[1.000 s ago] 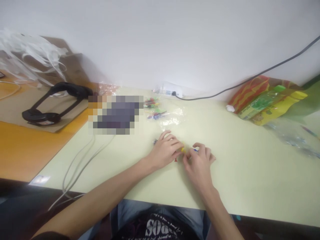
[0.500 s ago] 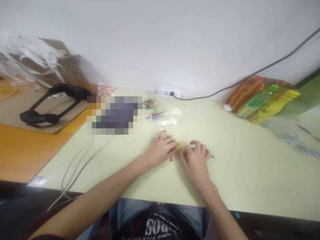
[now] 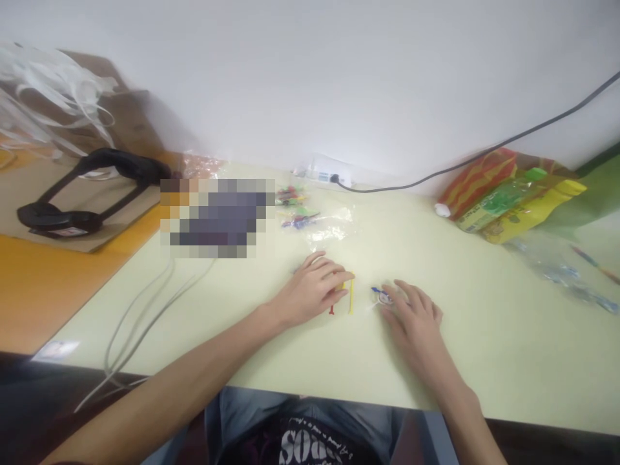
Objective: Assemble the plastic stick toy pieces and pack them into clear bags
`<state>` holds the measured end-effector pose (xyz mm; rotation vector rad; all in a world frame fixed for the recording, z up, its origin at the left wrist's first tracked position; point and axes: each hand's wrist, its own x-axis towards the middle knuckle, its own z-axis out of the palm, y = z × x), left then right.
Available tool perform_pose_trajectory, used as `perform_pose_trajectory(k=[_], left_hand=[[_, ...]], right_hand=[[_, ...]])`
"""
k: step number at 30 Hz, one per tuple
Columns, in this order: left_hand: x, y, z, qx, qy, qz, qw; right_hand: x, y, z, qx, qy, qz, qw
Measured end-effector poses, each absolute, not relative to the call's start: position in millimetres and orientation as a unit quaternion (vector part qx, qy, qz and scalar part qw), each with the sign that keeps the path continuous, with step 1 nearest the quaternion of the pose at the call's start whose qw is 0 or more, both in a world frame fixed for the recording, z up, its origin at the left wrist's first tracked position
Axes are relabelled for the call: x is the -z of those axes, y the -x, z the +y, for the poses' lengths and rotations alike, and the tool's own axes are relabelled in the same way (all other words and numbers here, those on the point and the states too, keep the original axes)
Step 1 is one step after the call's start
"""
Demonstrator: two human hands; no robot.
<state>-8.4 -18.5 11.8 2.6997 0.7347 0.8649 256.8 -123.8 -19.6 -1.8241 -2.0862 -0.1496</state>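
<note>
Left hand point(image 3: 312, 290) rests palm down on the pale green bench point(image 3: 484, 349), fingers curled loosely with their tips at a thin yellow stick point(image 3: 351, 296) that lies flat and points away from the person; the hand seems to be steadying the stick against the surface rather than lifting it, and whether it truly pinches anything cannot be told. A small red piece point(image 3: 332, 310) peeks out just beside that stick, on the side nearer the person, under the edge of the left hand. To the right of the yellow stick, a little apart from it, the right hand point(image 3: 411, 316) lies spread and flat, fingers open, its fingertips touching a small blue and white piece point(image 3: 381, 296) as if to keep it from sliding. Beyond the yellow stick, toward the wall, a clear plastic bag point(image 3: 324, 226) holds more small coloured pieces point(image 3: 293, 197), near enough to reach. Behind that bag a white power strip point(image 3: 329, 175) sits against the wall with a dark cable point(image 3: 484, 152) running off to the right. Far right of the stick, bright snack packets point(image 3: 513, 197) lie in a heap. Far left of it, black headphones point(image 3: 82, 194) rest on cardboard, and grey wires point(image 3: 145, 316) trail over the bench's near edge.
</note>
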Motion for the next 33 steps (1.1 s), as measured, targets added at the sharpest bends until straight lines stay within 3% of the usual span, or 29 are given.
perform_pose_trajectory(k=[26,30,33], left_hand=[[-17,9,-20,-0.329,-0.906,0.231,0.131],[-18,9,-20,-0.335,-0.904,0.227,0.140],[-17,9,-20,-0.347,-0.900,0.226,0.134]], right_hand=[[-1,-255,-123,0.024,0.641,-0.668,0.377],[-22,-243,-112,-0.018,0.614,-0.661,0.431],[-39,-229,-97,-0.113,0.593,-0.655,0.455]])
